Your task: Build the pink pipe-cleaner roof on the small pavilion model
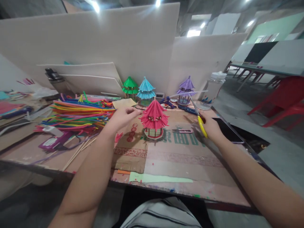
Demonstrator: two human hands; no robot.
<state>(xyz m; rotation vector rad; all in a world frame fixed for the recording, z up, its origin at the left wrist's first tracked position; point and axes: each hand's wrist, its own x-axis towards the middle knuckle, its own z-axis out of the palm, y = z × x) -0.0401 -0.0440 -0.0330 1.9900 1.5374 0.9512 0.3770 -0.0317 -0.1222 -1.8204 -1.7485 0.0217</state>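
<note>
A small pink pavilion model (pixel 155 115) with a two-tier fringed roof stands upright on the cardboard sheet (pixel 166 158). Just left of its roof is my left hand (pixel 124 117), thumb and fingers pressed together; whatever they pinch is too small to make out. My right hand (pixel 210 126) grips yellow-handled scissors (pixel 201 126), their blades pointing up and away. A thin translucent stick (pixel 199 92) lies across the view near the blade tips; whether they touch is unclear. Thread snips (pixel 182 131) rest on the cardboard between the pavilion and my right hand.
Green (pixel 130 85), blue (pixel 145 88) and purple (pixel 186 90) pavilions stand behind, near a blue glue gun (pixel 167 102). Left are colourful pipe cleaners (pixel 78 112) and a purple glue gun (pixel 53 141). Right are a clear jar (pixel 215 85) and a dark phone-like device (pixel 228 131).
</note>
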